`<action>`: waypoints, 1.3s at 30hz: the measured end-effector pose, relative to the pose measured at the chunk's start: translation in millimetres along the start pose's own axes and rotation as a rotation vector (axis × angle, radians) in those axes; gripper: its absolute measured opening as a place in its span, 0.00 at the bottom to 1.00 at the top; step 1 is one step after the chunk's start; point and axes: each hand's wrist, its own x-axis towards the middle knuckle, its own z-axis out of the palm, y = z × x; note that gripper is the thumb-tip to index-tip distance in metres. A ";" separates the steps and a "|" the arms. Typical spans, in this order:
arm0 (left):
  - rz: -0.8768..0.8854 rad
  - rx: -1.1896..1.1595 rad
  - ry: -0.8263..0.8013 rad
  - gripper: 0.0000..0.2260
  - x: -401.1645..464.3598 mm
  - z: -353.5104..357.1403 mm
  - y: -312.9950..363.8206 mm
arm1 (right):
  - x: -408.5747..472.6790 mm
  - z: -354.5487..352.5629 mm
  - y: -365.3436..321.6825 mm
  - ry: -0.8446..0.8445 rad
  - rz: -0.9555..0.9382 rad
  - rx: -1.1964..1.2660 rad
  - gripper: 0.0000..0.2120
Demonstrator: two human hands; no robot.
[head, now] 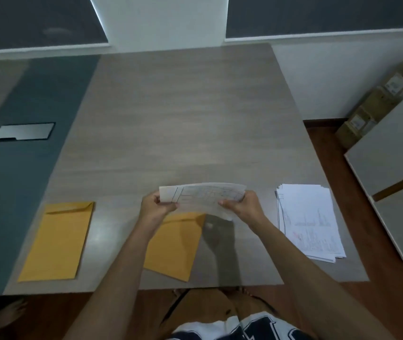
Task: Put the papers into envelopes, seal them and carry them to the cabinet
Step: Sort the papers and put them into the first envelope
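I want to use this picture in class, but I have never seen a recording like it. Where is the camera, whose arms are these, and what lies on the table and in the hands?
There is no machine here: a person works with bare hands. The single picture comes from a wide-angle camera worn on the person's head, looking forward and down, so the arms reach in from the bottom edge.

The left hand and the right hand each grip one end of a small bundle of printed papers, held above the wooden table.

On the table lie two yellow envelopes: one to the left, one nearer the middle, partly hidden by the left forearm. A stack of printed sheets lies to the right.

A dark flat panel sits in the grey strip at far left.
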 end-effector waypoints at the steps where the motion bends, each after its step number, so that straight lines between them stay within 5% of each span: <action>1: -0.013 0.027 0.013 0.14 -1.7 -3.9 -3.8 | -0.9 5.9 1.7 -0.004 -0.006 -0.027 0.15; 12: -0.097 0.011 0.076 0.16 -15.5 -8.9 -44.1 | -16.6 37.9 29.1 0.001 0.013 -0.081 0.21; 24: -0.142 0.030 0.093 0.15 -6.6 -4.6 -47.6 | -12.9 48.5 32.2 0.049 0.106 -0.102 0.14; 35: -0.069 0.275 -0.155 0.14 1.3 31.8 -20.6 | -24.4 -7.1 29.5 0.145 0.165 0.036 0.23; 39: -0.001 0.478 -0.319 0.14 6.2 65.5 1.8 | -26.3 -53.6 28.0 0.216 0.164 -0.162 0.22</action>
